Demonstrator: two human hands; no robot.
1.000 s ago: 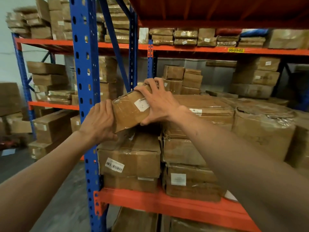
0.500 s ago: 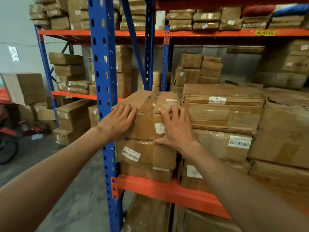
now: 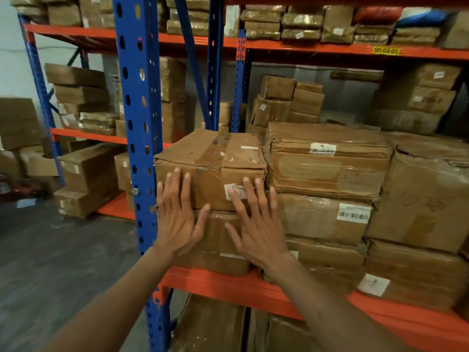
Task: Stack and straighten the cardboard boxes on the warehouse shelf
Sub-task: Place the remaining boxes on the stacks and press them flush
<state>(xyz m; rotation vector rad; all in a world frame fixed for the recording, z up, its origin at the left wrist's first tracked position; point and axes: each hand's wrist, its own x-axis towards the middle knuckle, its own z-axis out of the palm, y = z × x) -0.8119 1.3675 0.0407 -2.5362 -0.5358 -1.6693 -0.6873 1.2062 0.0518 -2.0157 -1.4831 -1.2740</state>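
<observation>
A taped brown cardboard box lies flat on top of the left stack on the orange shelf beam. My left hand is spread flat against its front face near the left corner. My right hand is spread flat over the white label on the front face and reaches down over the box beneath. Both hands hold nothing, fingers apart. To the right, a wide wrapped box sits level with the top box.
A blue rack upright stands just left of my left hand. More boxes fill the shelf to the right and several stand at the back. Boxes sit under the beam. Grey floor lies to the left.
The tilted box that both hands gripped a second ago now lies flat on the stack. My hands slid down to its front face with fingers spread. The camera view pulled back.
</observation>
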